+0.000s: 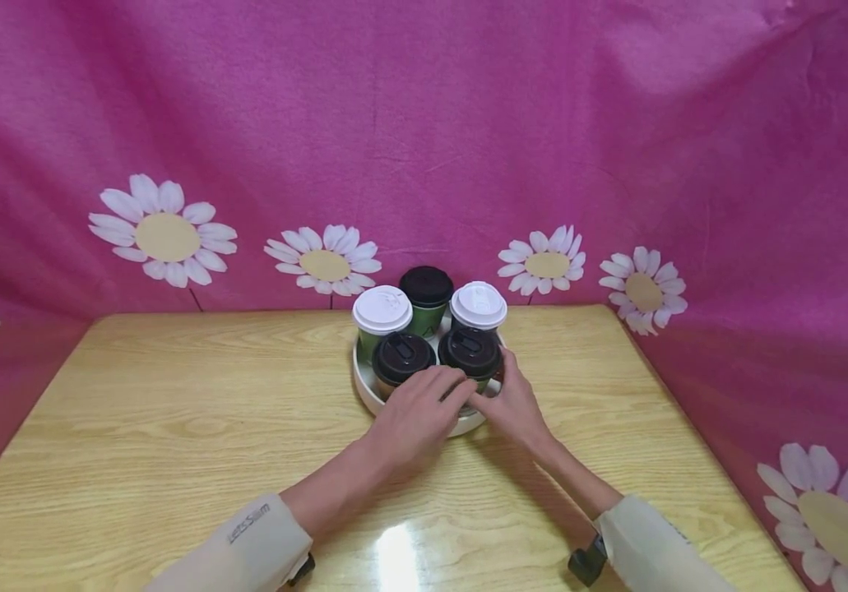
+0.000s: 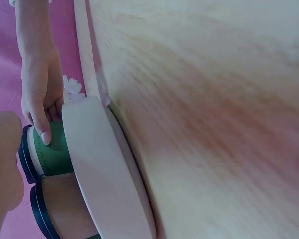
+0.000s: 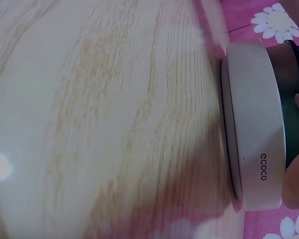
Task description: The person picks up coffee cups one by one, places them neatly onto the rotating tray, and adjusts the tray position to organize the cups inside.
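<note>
A round white tray point(image 1: 366, 393), marked "ecoco" in the right wrist view, carries several lidded paper cups. My right hand point(image 1: 518, 404) grips the front right cup point(image 1: 471, 352), which has a black lid and a green body point(image 2: 57, 157); its thumb lies along the near side. Beside it stands the front left cup point(image 1: 403, 357), black-lidded with a brown body. My left hand point(image 1: 418, 411) is just in front of these two cups, fingers loosely bent near the right thumb. Whether it touches a cup is hidden.
Behind are two white-lidded cups, one left point(image 1: 382, 309) and one right point(image 1: 479, 304), and a black-lidded green cup point(image 1: 427, 288) at the back. The tray stands on a wooden table point(image 1: 209, 427). A pink cloth point(image 1: 424, 123) with daisies hangs behind and along the sides.
</note>
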